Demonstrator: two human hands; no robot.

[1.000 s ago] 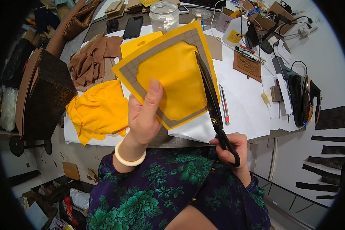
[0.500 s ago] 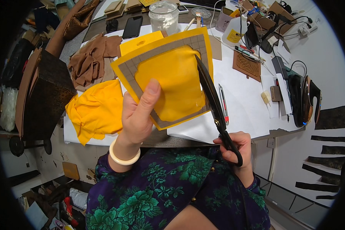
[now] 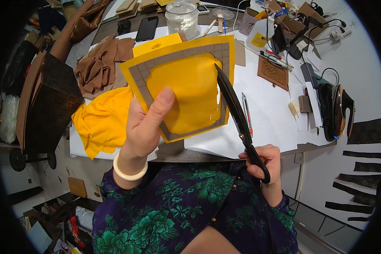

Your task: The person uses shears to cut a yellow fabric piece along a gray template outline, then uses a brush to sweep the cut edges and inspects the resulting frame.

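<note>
My left hand (image 3: 147, 122), wearing a cream bangle (image 3: 130, 169), grips a stiff yellow panel (image 3: 182, 93) with its thumb on the front. A grey-brown band with drawn lines frames the panel's yellow middle, inside a yellow outer edge. My right hand (image 3: 264, 163) holds black scissors (image 3: 237, 110) by the handles. The blades look nearly together, their tip at the upper right corner of the yellow middle. Beside the blades, a narrow white gap runs down the right side of that middle. My left fingers are hidden behind the panel.
White paper (image 3: 266, 114) covers the table. Yellow cloth (image 3: 101, 122) and brown leather scraps (image 3: 101, 67) lie on the left. A utility knife (image 3: 247, 114) rests right of the scissors. Farther back are a phone (image 3: 147, 29), a glass jar (image 3: 182, 19) and a white bottle (image 3: 260, 34).
My left hand and the panel have shifted slightly left and tilted a little. The scissors have moved slightly relative to the panel, and the white gap beside the blades shows more plainly.
</note>
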